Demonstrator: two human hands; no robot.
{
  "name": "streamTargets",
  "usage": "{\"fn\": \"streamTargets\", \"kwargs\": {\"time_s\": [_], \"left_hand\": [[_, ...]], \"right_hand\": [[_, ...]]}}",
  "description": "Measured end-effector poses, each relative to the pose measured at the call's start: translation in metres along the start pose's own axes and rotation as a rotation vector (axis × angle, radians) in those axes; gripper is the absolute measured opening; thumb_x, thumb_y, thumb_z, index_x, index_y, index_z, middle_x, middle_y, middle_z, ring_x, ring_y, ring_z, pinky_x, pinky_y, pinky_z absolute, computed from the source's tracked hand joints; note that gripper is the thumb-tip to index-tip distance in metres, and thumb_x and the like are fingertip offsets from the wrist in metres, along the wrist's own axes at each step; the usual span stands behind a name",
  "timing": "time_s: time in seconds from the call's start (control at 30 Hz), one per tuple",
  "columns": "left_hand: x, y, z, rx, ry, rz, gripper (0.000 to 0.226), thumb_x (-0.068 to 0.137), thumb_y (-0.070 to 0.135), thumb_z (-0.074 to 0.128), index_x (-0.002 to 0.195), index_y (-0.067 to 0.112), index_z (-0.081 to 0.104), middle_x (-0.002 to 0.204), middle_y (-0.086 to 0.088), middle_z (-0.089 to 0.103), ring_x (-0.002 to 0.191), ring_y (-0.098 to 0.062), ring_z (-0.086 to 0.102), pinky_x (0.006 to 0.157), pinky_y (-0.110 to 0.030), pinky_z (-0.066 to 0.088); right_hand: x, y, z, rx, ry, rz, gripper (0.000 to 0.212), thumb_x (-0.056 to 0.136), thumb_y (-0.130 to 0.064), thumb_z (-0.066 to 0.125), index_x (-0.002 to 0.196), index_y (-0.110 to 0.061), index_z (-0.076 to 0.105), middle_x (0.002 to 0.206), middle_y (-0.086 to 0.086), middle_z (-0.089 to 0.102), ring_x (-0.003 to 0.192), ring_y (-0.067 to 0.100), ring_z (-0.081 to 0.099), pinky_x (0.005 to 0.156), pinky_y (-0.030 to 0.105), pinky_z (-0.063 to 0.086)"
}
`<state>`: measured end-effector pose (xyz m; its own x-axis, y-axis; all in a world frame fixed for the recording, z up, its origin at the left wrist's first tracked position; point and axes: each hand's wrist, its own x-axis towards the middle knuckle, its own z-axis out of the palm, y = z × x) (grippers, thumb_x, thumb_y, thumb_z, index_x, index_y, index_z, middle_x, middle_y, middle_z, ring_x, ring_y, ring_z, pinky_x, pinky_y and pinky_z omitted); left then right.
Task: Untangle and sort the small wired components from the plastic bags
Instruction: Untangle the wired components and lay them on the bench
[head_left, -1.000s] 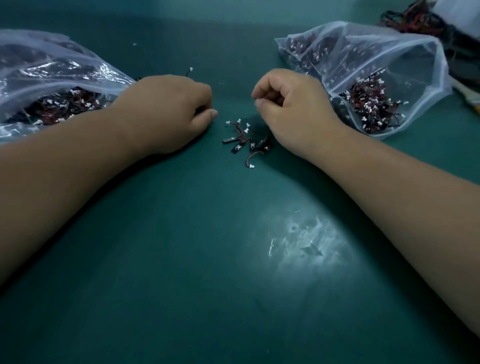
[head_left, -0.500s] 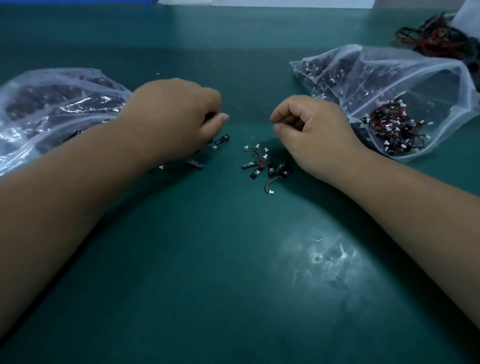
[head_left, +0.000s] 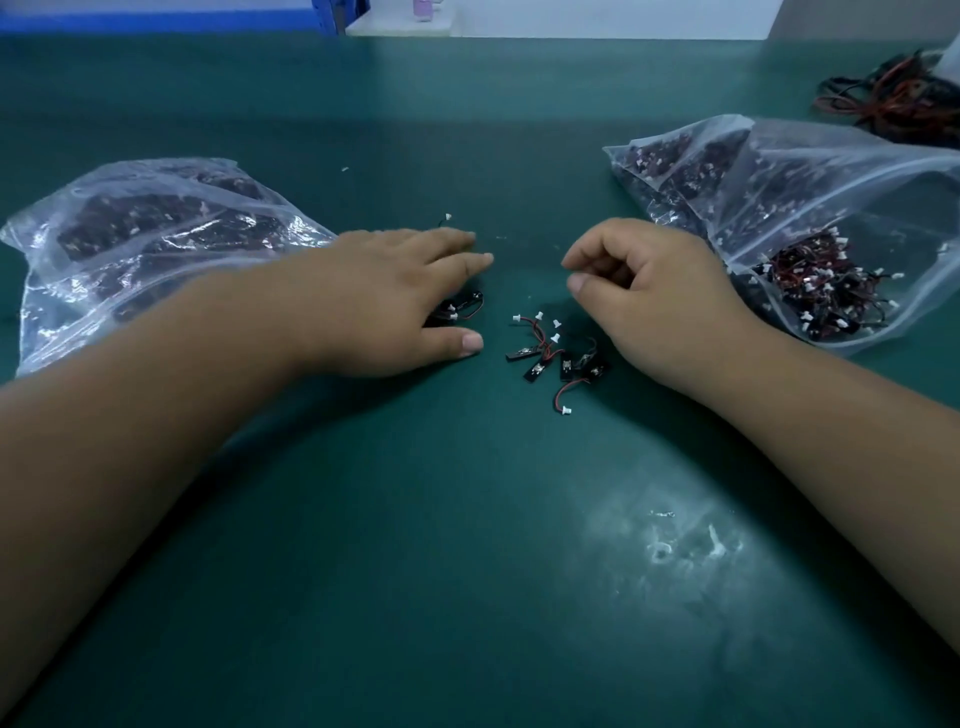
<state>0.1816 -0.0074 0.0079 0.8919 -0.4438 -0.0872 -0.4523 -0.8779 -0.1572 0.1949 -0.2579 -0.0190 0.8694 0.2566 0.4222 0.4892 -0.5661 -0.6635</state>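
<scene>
Several small black components with red-black wires and white plugs lie in a loose pile (head_left: 557, 358) on the green table, between my hands. My left hand (head_left: 400, 301) lies flat with fingers spread over a few more components (head_left: 460, 309) that show under its palm. My right hand (head_left: 649, 306) hovers just right of the pile, fingers loosely curled, holding nothing that I can see. A clear plastic bag (head_left: 156, 244) of components lies at the left. A second clear bag (head_left: 810, 228) lies open at the right with a tangled heap inside.
One stray component (head_left: 445, 218) lies beyond my left fingertips. A bundle of red and black cables (head_left: 893, 98) sits at the far right corner. The table's far edge (head_left: 519, 39) runs along the top. White scuff marks (head_left: 685, 545) show on the near surface.
My left hand has uncurled from a fist and spread flat, leaving a few components on the table under it. The view has tilted up, showing the table's far edge.
</scene>
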Motion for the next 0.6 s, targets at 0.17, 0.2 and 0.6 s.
{"fn": "streamTargets", "kwargs": {"time_s": [0.17,0.2,0.6], "left_hand": [[0.009,0.002,0.015,-0.089,0.122,-0.066,0.066,0.092,0.066,0.019,0.152,0.039,0.025,0.165,0.002,0.014,0.147,-0.024,0.025,0.117,-0.047,0.026],[0.011,0.001,0.016,-0.112,0.127,-0.076,0.06,0.096,0.061,0.023,0.15,0.038,0.031,0.163,0.001,0.019,0.145,-0.025,0.028,0.116,-0.049,0.028],[0.008,0.013,0.01,-0.062,0.385,0.025,0.024,0.096,0.036,0.039,0.101,0.017,0.052,0.099,-0.005,0.058,0.088,-0.029,0.055,0.078,-0.039,0.045]], "right_hand": [[0.0,-0.002,0.001,-0.013,-0.01,0.005,0.013,0.088,-0.015,0.068,0.089,-0.029,0.068,0.076,-0.014,0.064,0.071,0.003,0.058,0.067,0.01,0.045],[0.0,-0.001,0.001,-0.011,-0.01,0.005,0.014,0.088,-0.015,0.069,0.089,-0.029,0.068,0.077,-0.014,0.064,0.072,0.005,0.058,0.067,0.01,0.046],[0.0,0.002,0.001,-0.018,-0.014,-0.009,0.018,0.088,-0.017,0.069,0.086,-0.035,0.065,0.074,-0.019,0.062,0.067,-0.003,0.056,0.066,0.007,0.044]]}}
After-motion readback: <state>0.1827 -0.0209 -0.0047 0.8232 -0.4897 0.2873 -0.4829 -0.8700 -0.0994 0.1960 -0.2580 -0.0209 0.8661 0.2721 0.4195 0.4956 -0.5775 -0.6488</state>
